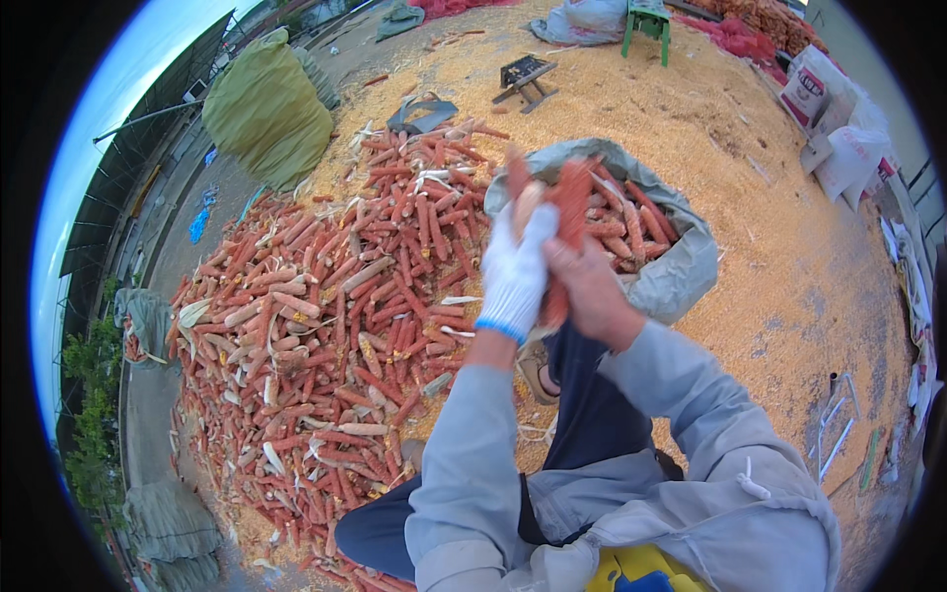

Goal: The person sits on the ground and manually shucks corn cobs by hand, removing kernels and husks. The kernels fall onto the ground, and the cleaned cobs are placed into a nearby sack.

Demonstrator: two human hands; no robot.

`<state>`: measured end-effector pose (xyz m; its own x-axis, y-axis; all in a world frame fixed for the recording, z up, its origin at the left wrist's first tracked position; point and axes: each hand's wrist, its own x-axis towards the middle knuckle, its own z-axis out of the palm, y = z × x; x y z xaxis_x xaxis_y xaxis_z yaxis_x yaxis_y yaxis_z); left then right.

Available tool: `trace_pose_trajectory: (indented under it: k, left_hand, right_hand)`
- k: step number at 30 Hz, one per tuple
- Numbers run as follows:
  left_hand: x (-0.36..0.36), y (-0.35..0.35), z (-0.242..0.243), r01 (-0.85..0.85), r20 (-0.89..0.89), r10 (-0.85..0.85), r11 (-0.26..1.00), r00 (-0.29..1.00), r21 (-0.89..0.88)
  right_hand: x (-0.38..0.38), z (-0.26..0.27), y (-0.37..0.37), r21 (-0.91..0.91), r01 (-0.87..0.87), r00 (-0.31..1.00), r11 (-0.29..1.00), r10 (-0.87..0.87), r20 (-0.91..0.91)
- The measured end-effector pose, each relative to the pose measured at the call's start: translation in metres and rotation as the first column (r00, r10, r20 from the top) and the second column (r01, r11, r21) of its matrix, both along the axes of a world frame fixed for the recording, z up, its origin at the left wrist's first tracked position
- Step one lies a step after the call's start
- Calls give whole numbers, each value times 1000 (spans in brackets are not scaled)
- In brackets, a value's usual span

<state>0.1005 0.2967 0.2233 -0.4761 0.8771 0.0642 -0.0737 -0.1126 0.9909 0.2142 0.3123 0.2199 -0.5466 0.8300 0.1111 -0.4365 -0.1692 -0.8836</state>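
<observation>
My left hand (514,270), in a white knit glove with a blue cuff, grips red shelled corncobs (573,196) together with my bare right hand (592,288). The cobs stick up between my palms and are blurred. Just beyond my hands stands an open grey-green woven sack (677,277), its rim rolled outward, with more red cobs (629,214) inside. A wide heap of shelled cobs (325,333), mixed with pale husks and a few leftover kernels, spreads to the left of my arms. The lower ends of the held cobs are partly hidden by my hands.
Loose yellow kernels (740,185) cover the ground ahead and to the right. A small stool (525,78) and a green stool (647,26) stand farther off. A full yellow-green sack (270,115) is at upper left. White printed bags (843,140) line the right side, near metal tubing (832,429).
</observation>
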Motion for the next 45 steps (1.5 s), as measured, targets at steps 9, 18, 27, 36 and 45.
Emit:
trace_pose_trajectory:
  k: [9,18,27,36,45]
  left_hand:
    - [18,89,-3,83,-407,-80,997,910,-11]
    - [-124,-138,-163,-267,259,418,844,871,-465]
    - [-154,-315,-342,-298,415,674,682,611,-669]
    - [-111,-315,-385,-180,294,669,544,683,-819]
    - [-103,-259,-426,-112,-72,249,150,966,-982]
  right_hand:
    - [68,2,183,367,-43,839,929,-166,518]
    - [22,-35,137,342,139,867,929,-281,413]
    - [-174,-105,-17,190,-614,707,766,427,564]
    - [-147,-386,-93,-69,-668,15,741,106,994]
    - [-137,-404,-129,-327,-794,-359,513,39,933]
